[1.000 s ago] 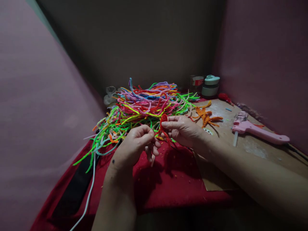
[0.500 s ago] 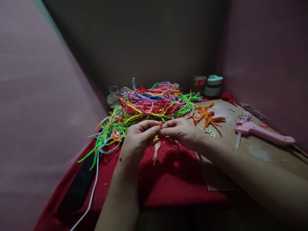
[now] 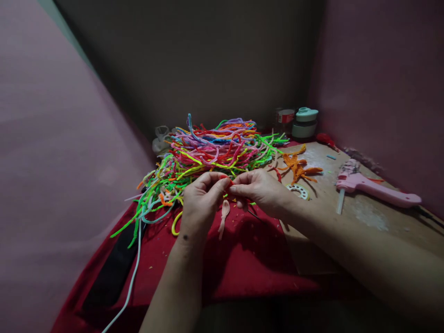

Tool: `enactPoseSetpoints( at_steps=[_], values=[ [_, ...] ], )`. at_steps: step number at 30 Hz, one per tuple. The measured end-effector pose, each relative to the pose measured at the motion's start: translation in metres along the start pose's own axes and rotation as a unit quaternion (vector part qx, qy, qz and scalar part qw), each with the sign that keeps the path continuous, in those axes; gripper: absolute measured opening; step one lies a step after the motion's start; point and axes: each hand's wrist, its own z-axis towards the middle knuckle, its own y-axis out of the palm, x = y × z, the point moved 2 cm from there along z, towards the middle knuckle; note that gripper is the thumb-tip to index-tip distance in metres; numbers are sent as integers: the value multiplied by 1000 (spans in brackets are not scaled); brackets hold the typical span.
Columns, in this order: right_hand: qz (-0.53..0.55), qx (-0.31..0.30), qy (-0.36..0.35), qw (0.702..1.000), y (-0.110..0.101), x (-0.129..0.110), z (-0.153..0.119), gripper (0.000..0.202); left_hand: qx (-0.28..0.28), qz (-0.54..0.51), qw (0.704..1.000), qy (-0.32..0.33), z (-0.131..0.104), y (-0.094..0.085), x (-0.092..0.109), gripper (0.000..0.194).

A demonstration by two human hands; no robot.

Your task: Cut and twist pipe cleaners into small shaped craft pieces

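Between my fingertips is a small red fuzzy piece (image 3: 227, 181), mostly covered. My left hand (image 3: 204, 196) pinches it from the left, thumb against forefinger. From the right, my right hand (image 3: 255, 187) grips the same piece, its fingers pressed together. Just behind both hands lies a heap of multicoloured pipe cleaners (image 3: 215, 148). Below the fingertips a pale pink twisted piece (image 3: 224, 217) rests on the red cloth (image 3: 249, 273).
On the right board (image 3: 364, 199) are a pink glue gun (image 3: 378, 187), orange pipe-cleaner shapes (image 3: 296, 167) and a white holed ring (image 3: 299, 191). A lidded jar (image 3: 305, 125) stands behind. At left lie a dark phone (image 3: 111, 273) and a white cable (image 3: 133, 277).
My left wrist has turned and shifted slightly right, uncovering a yellow loop beside it. Both hands still grip the red piece. The whole view has shifted slightly.
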Motion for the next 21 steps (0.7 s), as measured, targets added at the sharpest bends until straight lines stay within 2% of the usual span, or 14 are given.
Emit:
enactPoseSetpoints(
  at_steps=[2, 3, 5, 8, 10, 12, 16, 18, 21],
  values=[
    [-11, -4, -5, 1000, 0, 0, 0, 21, -73, -74, 992, -67, 2, -1, -2, 16],
    [-11, -9, -6, 1000, -1, 1, 1, 22, -92, -91, 988, -85, 3, -2, -2, 17],
    [-11, -23, 2, 1000, -1, 3, 2, 22, -90, -89, 987, -97, 4, -2, -2, 16],
    [-2, -35, 19, 999, -2, 8, 4, 18, -45, -51, 995, -79, 3, 1, -1, 15],
    [24, -39, 28, 999, -3, 11, 5, 16, -35, -42, 996, -67, 3, 2, -1, 14],
    [57, -55, 40, 996, -4, 12, 5, 15, -61, -54, 994, -71, 3, 1, -1, 14],
    [80, -77, 52, 992, -5, 13, 5, 13, -153, -80, 981, -91, 3, -3, -1, 14],
    [68, -79, 46, 993, -4, 12, 5, 11, -156, -59, 982, -85, 4, -5, -1, 13],
    [56, -78, 41, 995, -4, 13, 6, 7, -109, 6, 993, -43, 5, -3, -3, 12]
  ],
)
